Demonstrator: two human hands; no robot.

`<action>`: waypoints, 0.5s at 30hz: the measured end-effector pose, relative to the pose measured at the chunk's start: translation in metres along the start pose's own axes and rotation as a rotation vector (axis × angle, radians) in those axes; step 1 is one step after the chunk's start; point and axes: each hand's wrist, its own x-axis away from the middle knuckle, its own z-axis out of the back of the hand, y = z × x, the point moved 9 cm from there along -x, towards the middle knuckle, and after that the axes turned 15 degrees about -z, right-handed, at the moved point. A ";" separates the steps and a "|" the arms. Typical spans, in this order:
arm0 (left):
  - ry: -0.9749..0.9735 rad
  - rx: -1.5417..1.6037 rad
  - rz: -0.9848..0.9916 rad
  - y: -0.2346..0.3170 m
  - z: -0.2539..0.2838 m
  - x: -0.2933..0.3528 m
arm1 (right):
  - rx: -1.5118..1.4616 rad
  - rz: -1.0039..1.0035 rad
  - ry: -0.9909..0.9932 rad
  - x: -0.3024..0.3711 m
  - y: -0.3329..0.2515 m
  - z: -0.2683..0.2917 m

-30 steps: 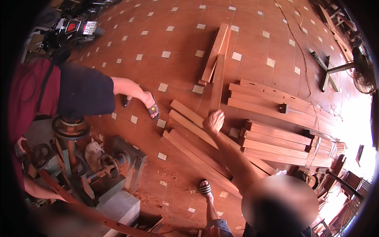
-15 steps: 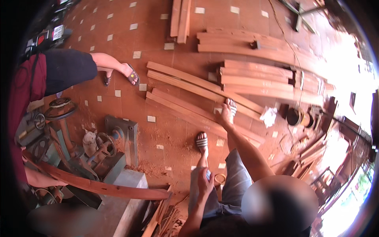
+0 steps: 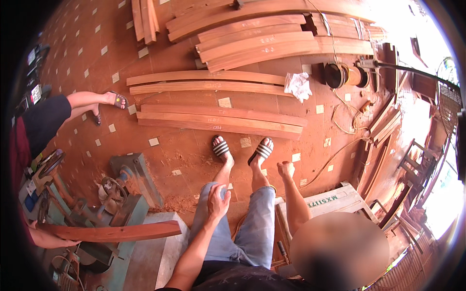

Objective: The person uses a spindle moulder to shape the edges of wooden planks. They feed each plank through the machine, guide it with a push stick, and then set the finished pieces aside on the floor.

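My left hand (image 3: 218,201) hangs above my left thigh with its fingers loosely apart, holding nothing visible. My right hand (image 3: 286,169) is held out past my right knee, its fingers curled into a loose fist with no object showing. Just ahead of my striped sandals lies a pair of long reddish boards (image 3: 221,120). Beyond these rests another pair of slightly bowed boards (image 3: 194,88). At the left, a co-worker's hand (image 3: 63,241) supports a curved dark-red wooden piece (image 3: 121,232) over a green machine. A blurred round patch covers part of my right arm.
Stacked curved boards (image 3: 272,46) lie farther off, with crumpled white material (image 3: 297,86) nearby. A black-and-yellow cylindrical tool (image 3: 345,76) and cords are at the right. A handwheel machine (image 3: 114,191) stands left; a pale machine panel (image 3: 325,201) sits at lower right. Shavings litter the tiles.
My view has turned, and both my feet now stand just short of the near boards. My right fist is drawn back from over the boards. The co-worker's wooden piece appears farther left.
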 end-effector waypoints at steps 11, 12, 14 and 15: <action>-0.058 -0.145 -0.110 0.038 -0.065 -0.061 | -0.044 0.201 -0.002 -0.153 -0.106 -0.038; -0.043 -0.141 -0.090 0.038 -0.072 -0.067 | -0.094 0.306 0.038 -0.163 -0.134 -0.034; -0.052 -0.143 -0.111 0.046 -0.091 -0.084 | -0.164 0.533 0.124 -0.195 -0.183 -0.026; -0.058 -0.138 -0.119 0.051 -0.098 -0.093 | -0.181 0.654 0.164 -0.212 -0.204 -0.021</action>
